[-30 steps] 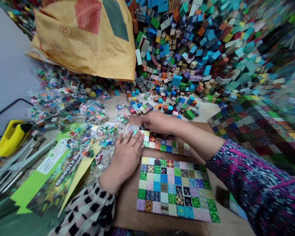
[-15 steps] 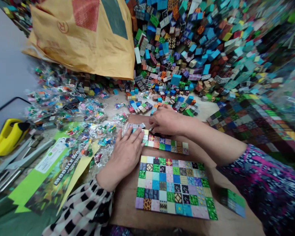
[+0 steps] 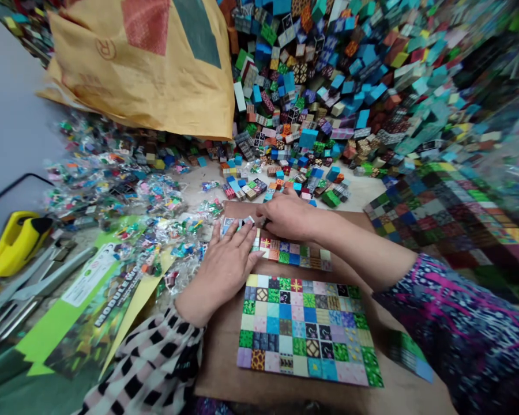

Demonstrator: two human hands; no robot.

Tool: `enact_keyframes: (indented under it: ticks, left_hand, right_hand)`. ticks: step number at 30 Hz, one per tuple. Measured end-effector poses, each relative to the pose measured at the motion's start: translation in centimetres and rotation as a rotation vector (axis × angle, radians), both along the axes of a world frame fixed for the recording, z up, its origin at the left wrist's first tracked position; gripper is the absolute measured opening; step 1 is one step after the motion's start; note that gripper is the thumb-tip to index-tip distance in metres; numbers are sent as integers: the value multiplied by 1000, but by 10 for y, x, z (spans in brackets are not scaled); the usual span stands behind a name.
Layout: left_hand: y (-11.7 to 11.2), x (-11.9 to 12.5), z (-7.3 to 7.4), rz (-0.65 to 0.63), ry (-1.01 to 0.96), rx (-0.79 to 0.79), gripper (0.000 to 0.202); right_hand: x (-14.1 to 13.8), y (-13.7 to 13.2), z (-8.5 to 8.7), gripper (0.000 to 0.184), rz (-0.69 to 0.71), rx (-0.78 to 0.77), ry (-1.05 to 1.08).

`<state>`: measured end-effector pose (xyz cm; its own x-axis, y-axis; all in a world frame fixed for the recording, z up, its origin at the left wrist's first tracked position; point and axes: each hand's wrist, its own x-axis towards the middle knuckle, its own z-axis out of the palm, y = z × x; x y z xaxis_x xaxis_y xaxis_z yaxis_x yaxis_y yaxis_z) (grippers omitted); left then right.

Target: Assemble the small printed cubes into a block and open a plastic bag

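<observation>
Brown board (image 3: pixel 225 357) carries our row of cubes (image 3: pixel 292 253), which our flat, empty left hand (image 3: pixel 225 268) partly hides. Our right hand (image 3: pixel 288 214) covers the far end; we cannot tell its grip.

Toy-packing workshop, huge heap of printed cubes (image 3: pixel 328 69), bagged sets (image 3: pixel 125 184), printed packaging cards (image 3: pixel 90 311), brown sack (image 3: pixel 147 75)

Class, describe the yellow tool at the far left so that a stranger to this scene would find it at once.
Start at the big tan paper bag at top left and drop straight down the grey wall to the left edge. There, beside grey metal bars, lies the yellow tool. It is the only plain, smooth yellow thing with a black end; all around it are small patterned cubes and packets.
</observation>
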<state>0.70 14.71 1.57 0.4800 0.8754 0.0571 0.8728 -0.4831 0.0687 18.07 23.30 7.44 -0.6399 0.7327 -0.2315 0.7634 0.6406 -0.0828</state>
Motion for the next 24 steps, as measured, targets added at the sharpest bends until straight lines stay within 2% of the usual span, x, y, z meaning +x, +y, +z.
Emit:
enact_keyframes:
  ticks: [5,24]
  left_hand:
    - [1,-1,-3,-21,-26,14,53]
    - [2,-2,-5,-24,-50,-14,50]
  right_hand:
    - [-3,5,-7,19,1,-1,41]
    - [-11,4,-6,33,44,-57,51]
